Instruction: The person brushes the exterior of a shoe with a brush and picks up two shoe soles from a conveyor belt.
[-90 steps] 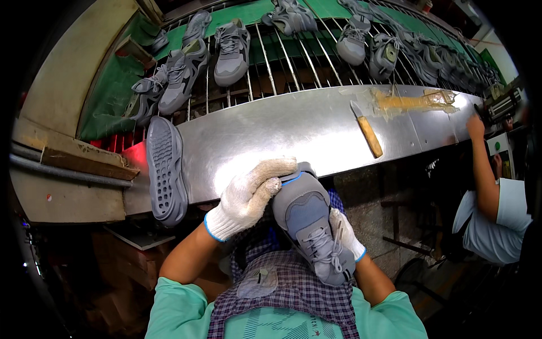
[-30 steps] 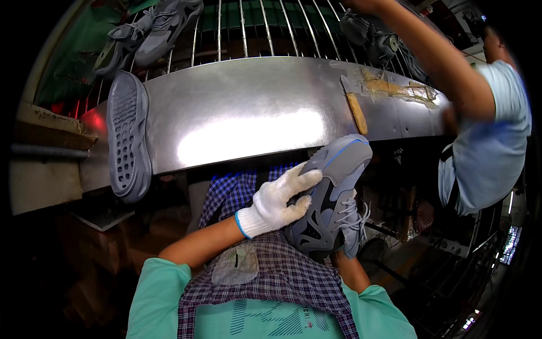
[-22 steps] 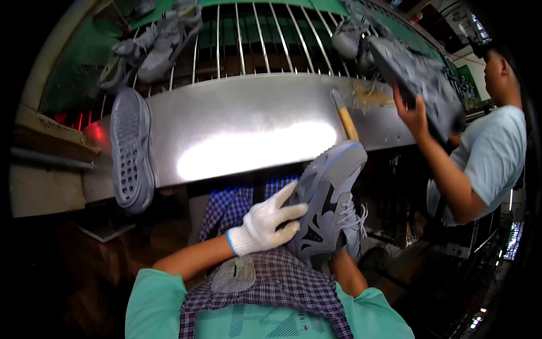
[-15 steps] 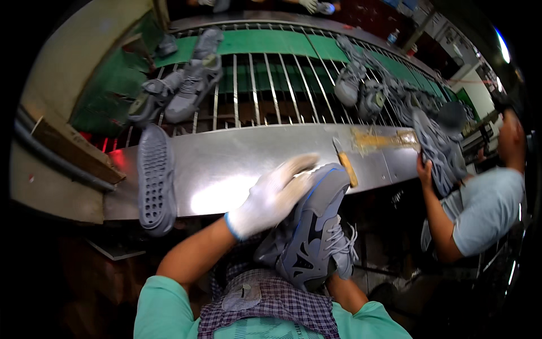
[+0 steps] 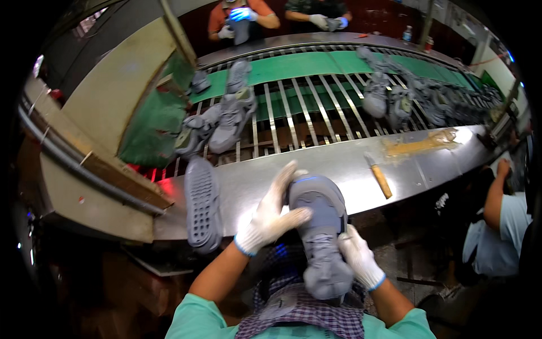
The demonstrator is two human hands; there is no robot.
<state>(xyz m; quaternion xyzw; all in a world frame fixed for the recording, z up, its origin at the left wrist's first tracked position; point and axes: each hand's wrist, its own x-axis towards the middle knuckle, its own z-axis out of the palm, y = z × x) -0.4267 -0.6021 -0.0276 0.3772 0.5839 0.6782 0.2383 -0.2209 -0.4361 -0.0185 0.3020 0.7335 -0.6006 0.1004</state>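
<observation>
Grey sneaker (image 5: pixel 320 237) held upright over the lap, toe pressed against the near edge of the steel bench (image 5: pixel 429 164). Left hand (image 5: pixel 270 217), in a white knit glove, draped over the toe end with fingers spread and curled around the upper, thumb across the front. Right hand (image 5: pixel 359 261), gloved the same, clasped against the sneaker's right side near the laces, fingers wrapped partly behind and out of sight. On the bench, left of the sneaker: a grey sole (image 5: pixel 202 210) lying tread-up, overhanging the near edge. On the bench, right of the sneaker: a wooden-handled brush (image 5: pixel 379 176) and, beyond it, a smear of amber glue (image 5: pixel 420 144). Behind the bench, a slatted conveyor (image 5: pixel 293 107) carrying more grey shoes (image 5: pixel 228 116). Far right of the bench, another person's arm (image 5: pixel 495 192).
</observation>
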